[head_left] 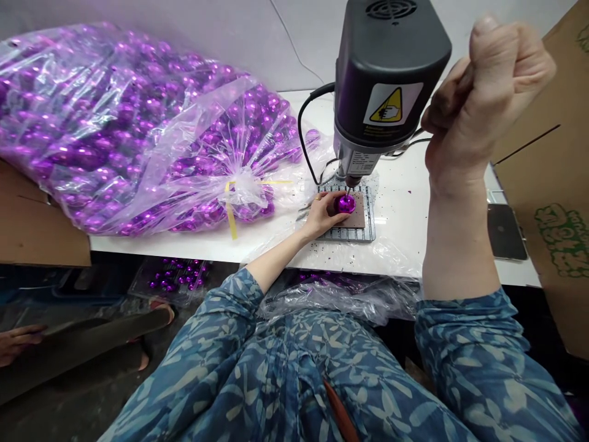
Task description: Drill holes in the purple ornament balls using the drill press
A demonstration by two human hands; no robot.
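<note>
My left hand (324, 215) is closed around the side of a shiny purple ball (346, 204), with thumb and fingers on either side. The ball rests on a brown square board (356, 216) laid on the slotted metal base (370, 215) of a bench drill press (391, 73). The drill's thin bit (348, 191) comes down to the top of the ball; whether it has entered is too small to tell. Raised to the right of the motor housing, my right hand (492, 92) makes a fist. What it grips, if anything, is hidden by the fingers.
A large clear bag (138, 135) full of purple balls fills the table's left side. Dark shavings dot the white table (400, 215). A phone (505, 232) lies at right beside a cardboard box (552, 184). Purple balls (179, 274) sit below at left, near another person's hand (21, 344).
</note>
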